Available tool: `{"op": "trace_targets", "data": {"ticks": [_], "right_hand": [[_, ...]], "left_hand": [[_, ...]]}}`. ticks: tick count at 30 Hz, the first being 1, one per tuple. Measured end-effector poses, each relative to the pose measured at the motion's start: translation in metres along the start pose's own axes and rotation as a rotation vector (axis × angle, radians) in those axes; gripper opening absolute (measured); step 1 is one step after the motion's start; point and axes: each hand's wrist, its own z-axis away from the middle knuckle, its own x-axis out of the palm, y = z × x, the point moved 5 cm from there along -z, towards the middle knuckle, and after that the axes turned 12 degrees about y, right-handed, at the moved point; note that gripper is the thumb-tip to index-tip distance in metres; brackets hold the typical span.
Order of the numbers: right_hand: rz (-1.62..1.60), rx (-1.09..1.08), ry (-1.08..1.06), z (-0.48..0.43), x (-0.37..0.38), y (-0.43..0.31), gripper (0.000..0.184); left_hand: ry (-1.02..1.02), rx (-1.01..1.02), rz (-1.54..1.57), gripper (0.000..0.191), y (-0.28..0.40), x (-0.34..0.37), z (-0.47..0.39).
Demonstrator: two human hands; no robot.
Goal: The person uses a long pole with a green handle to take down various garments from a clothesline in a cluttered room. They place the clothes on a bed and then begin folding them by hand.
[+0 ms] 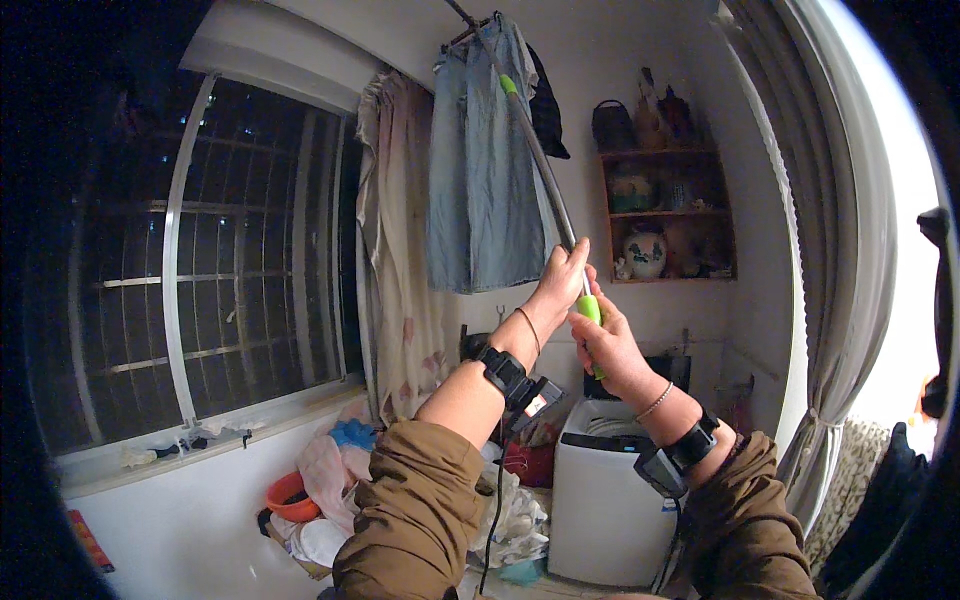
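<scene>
Both of my hands grip a metal pole with green fittings, which slants up and away to the left. My left hand is wrapped around its bare metal shaft. Just below, my right hand closes on the green handle at the lower end. The pole's upper part passes in front of blue denim clothing hanging high up by the wall; whether its tip touches the hanger I cannot tell. A dark garment hangs partly hidden behind the denim.
A white top-loading washing machine stands below my right hand with its lid up. On the wall is a wooden shelf with jars and bags. A barred window lies left. An orange basin sits among piled cloth. Grey curtains hang right.
</scene>
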Motion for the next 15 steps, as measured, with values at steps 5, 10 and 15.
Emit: {"op": "trace_targets", "data": {"ticks": [5, 10, 15], "right_hand": [[0.131, -0.040, 0.063, -0.013, 0.013, 0.005, 0.049], [0.176, -0.087, 0.072, -0.041, 0.031, 0.004, 0.035], [0.094, -0.075, 0.000, -0.066, 0.045, 0.013, 0.024]], "left_hand": [[-0.044, 0.027, 0.062, 0.036, 0.002, -0.014, -0.015], [-0.030, 0.088, -0.003, 0.034, 0.020, -0.027, -0.044], [-0.001, 0.176, -0.202, 0.032, 0.033, -0.042, -0.063]]}}
